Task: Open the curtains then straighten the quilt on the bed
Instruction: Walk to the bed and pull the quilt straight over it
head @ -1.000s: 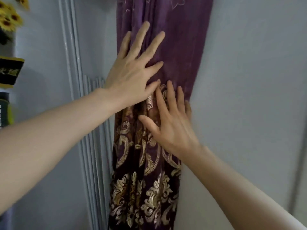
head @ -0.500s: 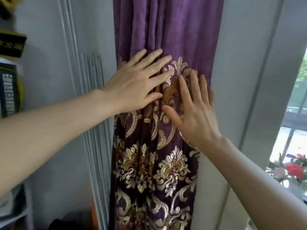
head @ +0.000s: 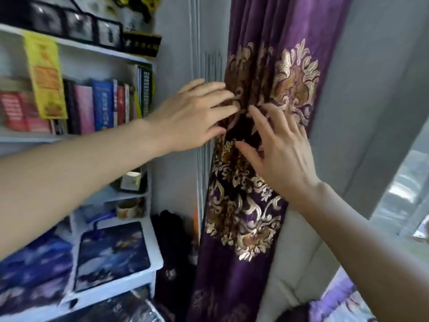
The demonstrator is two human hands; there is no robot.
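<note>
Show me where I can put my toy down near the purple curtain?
The white desk edge around the starry pad is bare. The shelf is packed with books. Both hands, left hand and right hand, cover the curtain.

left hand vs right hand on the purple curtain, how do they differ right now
The left hand sits higher, at the bunched purple curtain's left edge, fingers pointing rightward; the right hand sits lower toward its right side, fingers pointing up and left. The left hand's fingertips curl into the folds, while the right hand's fingers are straighter and splayed, palm toward the cloth. Both are open, gripping nothing, fingertips nearly meeting over the gold embroidered band.
</note>
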